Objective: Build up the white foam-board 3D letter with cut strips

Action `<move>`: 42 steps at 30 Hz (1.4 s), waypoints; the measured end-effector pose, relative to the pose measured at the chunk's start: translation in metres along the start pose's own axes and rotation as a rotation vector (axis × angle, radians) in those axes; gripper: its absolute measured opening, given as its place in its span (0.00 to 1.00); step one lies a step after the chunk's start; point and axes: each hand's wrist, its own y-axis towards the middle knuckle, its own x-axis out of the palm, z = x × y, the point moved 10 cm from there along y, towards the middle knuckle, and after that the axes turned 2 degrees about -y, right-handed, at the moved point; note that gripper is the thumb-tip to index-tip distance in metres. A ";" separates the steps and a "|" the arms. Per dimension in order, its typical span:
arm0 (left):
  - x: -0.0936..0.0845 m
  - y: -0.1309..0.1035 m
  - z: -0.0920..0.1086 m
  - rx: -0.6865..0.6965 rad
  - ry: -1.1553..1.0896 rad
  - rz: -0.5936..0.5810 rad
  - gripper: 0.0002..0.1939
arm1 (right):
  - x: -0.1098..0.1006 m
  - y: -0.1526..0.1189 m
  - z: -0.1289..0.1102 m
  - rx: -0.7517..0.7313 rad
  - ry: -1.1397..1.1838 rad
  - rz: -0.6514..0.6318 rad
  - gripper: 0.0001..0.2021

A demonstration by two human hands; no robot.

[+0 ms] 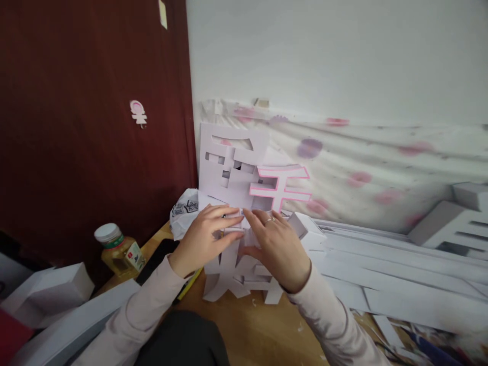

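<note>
A white foam-board cutout shaped like a Chinese character (229, 267) rests on the wooden table in front of me. At its upper left edge, my left hand (208, 234) is closed, thumb and fingers gripping the board. My right hand (280, 246), with a ring on one finger, is closed on the upper right part. Both hands' fingertips nearly meet at the top, where they hide part of the board. Just behind stands a pink-edged white character (281, 188). A larger white board with cut-out openings (213, 178) leans against the wall.
Left of my hands are a capped bottle of yellowish liquid (120, 251), a black flat item (158, 262) and a plastic bag (185, 211). Long white board strips (366, 264) lie to the right, beside another white character (453, 229). Wooden table (263, 330) shows below.
</note>
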 end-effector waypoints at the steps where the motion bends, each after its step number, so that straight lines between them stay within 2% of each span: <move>1: 0.001 -0.001 0.001 0.011 -0.012 0.026 0.13 | 0.000 -0.001 0.001 -0.034 0.032 -0.022 0.36; 6: 0.000 -0.006 0.005 0.008 -0.108 0.126 0.07 | 0.004 -0.013 0.017 -0.137 0.124 -0.099 0.26; 10: -0.007 -0.003 0.009 -0.026 -0.127 0.221 0.06 | 0.008 -0.019 0.022 -0.151 0.168 -0.072 0.29; 16: -0.022 0.001 0.029 0.046 0.088 0.297 0.05 | 0.011 -0.013 0.023 -0.121 0.179 -0.069 0.28; 18: -0.027 -0.006 0.033 0.028 0.148 0.320 0.09 | 0.011 -0.012 0.024 -0.119 0.188 -0.074 0.27; 20: -0.020 -0.013 0.032 -0.001 0.173 0.242 0.16 | 0.011 -0.010 0.024 -0.115 0.185 -0.088 0.26; 21: -0.012 -0.017 0.031 -0.017 0.192 0.163 0.16 | 0.011 -0.010 0.024 -0.116 0.179 -0.098 0.26; 24: 0.021 -0.027 0.024 -0.072 0.365 -0.091 0.07 | 0.012 -0.008 0.022 -0.134 0.151 -0.129 0.24; 26: 0.037 -0.032 0.019 -0.106 0.535 -0.208 0.12 | 0.012 -0.007 0.022 -0.140 0.136 -0.135 0.23; 29: 0.052 -0.033 0.012 -0.179 0.710 -0.328 0.14 | 0.011 -0.005 0.022 -0.139 0.125 -0.116 0.22; 36: 0.062 -0.032 0.007 -0.279 0.775 -0.393 0.15 | 0.011 -0.003 0.023 -0.145 0.113 -0.114 0.21; 42: 0.061 -0.031 0.003 -0.307 0.773 -0.366 0.16 | 0.012 -0.002 0.022 -0.153 0.085 -0.112 0.22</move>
